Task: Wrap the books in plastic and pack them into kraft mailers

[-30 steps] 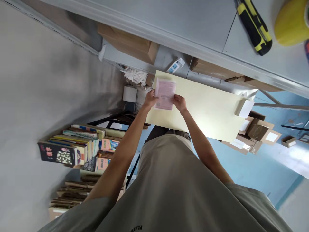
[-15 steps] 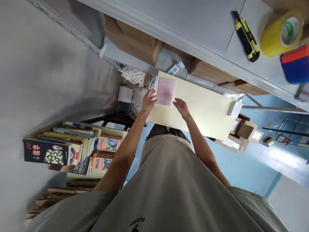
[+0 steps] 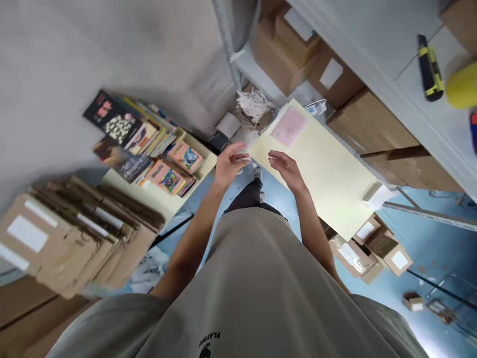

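Note:
A flat pink, paper-like piece [image 3: 289,127] lies at the far left end of the pale yellow tabletop [image 3: 328,174]. My left hand [image 3: 230,161] hovers off the table's left corner, fingers apart, holding nothing. My right hand [image 3: 286,168] is over the table's near edge, its fingers loosely curved and nothing between them. Both hands are apart from the pink piece, and a gap separates them.
Left of me, a second table bears books [image 3: 166,176] and a stack of folded cardboard [image 3: 89,233]. Brown boxes [image 3: 372,124] fill the shelf behind the worktable. A utility knife [image 3: 430,69] and yellow tape [image 3: 462,87] lie on the upper shelf. Shredded paper [image 3: 254,104] sits beyond the corner.
Both hands have come away from the pink piece, which stays on the table. My view has turned left, bringing more of the books and cardboard into sight.

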Tool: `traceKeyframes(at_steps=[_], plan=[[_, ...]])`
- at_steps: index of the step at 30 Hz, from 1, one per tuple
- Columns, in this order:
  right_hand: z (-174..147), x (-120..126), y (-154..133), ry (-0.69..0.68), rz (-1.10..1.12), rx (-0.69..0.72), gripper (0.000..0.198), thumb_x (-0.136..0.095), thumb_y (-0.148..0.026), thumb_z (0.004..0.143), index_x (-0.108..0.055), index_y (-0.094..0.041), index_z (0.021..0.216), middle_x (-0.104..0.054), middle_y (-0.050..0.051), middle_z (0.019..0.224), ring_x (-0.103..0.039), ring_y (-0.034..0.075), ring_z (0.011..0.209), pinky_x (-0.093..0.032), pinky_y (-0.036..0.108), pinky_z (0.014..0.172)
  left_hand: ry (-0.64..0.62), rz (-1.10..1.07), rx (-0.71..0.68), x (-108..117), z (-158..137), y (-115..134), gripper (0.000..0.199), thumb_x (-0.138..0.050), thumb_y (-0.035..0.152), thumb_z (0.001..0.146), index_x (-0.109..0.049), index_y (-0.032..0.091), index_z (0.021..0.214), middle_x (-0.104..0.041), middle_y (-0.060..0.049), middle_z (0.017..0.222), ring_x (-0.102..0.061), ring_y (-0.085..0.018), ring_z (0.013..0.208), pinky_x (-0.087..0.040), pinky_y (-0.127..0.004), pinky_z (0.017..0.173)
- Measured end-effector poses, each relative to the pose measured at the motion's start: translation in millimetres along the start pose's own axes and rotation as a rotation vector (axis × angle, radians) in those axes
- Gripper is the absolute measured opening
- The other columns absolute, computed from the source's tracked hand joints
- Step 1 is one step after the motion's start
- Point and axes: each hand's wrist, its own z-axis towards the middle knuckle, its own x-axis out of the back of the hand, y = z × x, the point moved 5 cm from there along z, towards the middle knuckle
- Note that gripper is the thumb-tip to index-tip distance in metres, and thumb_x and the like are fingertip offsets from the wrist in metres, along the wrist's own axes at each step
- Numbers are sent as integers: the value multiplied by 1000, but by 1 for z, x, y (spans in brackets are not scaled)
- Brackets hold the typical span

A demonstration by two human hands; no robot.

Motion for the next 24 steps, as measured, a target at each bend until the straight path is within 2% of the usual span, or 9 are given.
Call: traceKeyframes(at_steps=[5, 10, 14, 18, 21, 24], plan=[[-42, -68, 7, -238, 5, -4, 75, -95, -85, 90, -84, -34, 144, -82, 11, 163, -72, 37, 159, -54, 60, 141, 158, -20, -59, 62, -109, 2, 73, -107, 36, 72, -81, 25, 138, -86, -15, 150, -89, -31, 116, -74, -45, 101], [-76, -145, 15, -462, -42, -41, 80, -98, -88, 84, -85, -32, 140, -84, 12, 158, -75, 38, 157, -55, 60, 142, 348, -5, -147, 135, -192, 7, 73, -107, 38, 74, -82, 25, 140, -85, -15, 153, -89, -33, 119, -75, -49, 105], [-100, -198, 15, -590, -77, -33, 78, -101, -84, 84, -86, -30, 138, -87, 13, 152, -79, 37, 151, -57, 60, 140, 505, -60, -179, 192, -239, 0, 71, -103, 34, 71, -83, 24, 138, -86, -15, 149, -90, -31, 116, -75, -48, 106], [-117, -252, 16, -650, -139, -17, 77, -100, -84, 85, -86, -30, 138, -88, 13, 149, -81, 36, 147, -59, 60, 138, 587, -62, -219, 252, -274, -12, 69, -103, 37, 74, -82, 24, 139, -84, -17, 150, -89, -32, 120, -75, -53, 111], [-128, -307, 21, -676, -159, 2, 75, -100, -82, 85, -86, -29, 137, -89, 12, 147, -82, 35, 146, -59, 59, 137, 618, -7, -264, 307, -301, -19, 71, -103, 45, 80, -80, 24, 144, -82, -19, 153, -87, -36, 133, -73, -56, 117], [-140, -371, 36, -702, -155, 8, 75, -100, -81, 85, -87, -28, 136, -90, 12, 145, -82, 35, 144, -60, 58, 136, 687, 101, -257, 372, -334, -25, 74, -101, 54, 84, -78, 23, 146, -81, -19, 154, -85, -38, 137, -72, -57, 119]])
